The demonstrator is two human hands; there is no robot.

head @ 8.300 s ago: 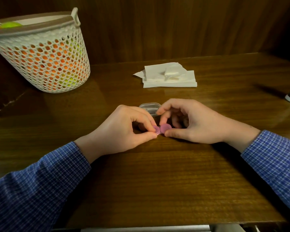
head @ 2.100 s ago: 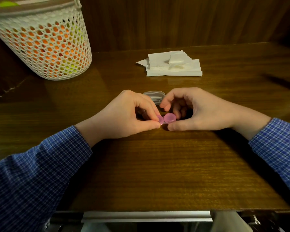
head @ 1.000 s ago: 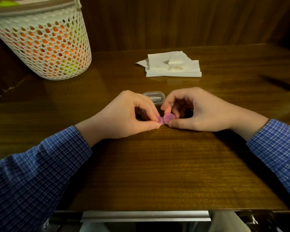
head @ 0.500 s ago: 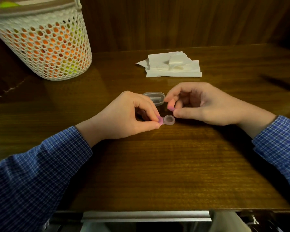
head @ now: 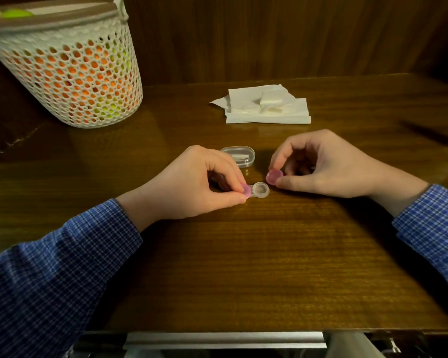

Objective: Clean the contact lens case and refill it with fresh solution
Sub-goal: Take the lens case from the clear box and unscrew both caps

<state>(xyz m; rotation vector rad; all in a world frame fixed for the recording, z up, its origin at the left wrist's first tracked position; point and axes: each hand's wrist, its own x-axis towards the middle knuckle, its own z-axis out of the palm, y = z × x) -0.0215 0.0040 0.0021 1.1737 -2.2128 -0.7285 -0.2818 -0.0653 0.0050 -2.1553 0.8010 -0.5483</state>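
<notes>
Left hand (head: 192, 184) hides most of the lens case (head: 260, 189).

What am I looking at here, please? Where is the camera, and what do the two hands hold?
No machine: a person wears the camera on the head, looking down at a wooden table. The left hand pinches the capped end of a contact lens case. The right hand holds a pink cap, taken off; that well is open. Behind lie a small clear box, folded tissues and a white mesh basket.
</notes>
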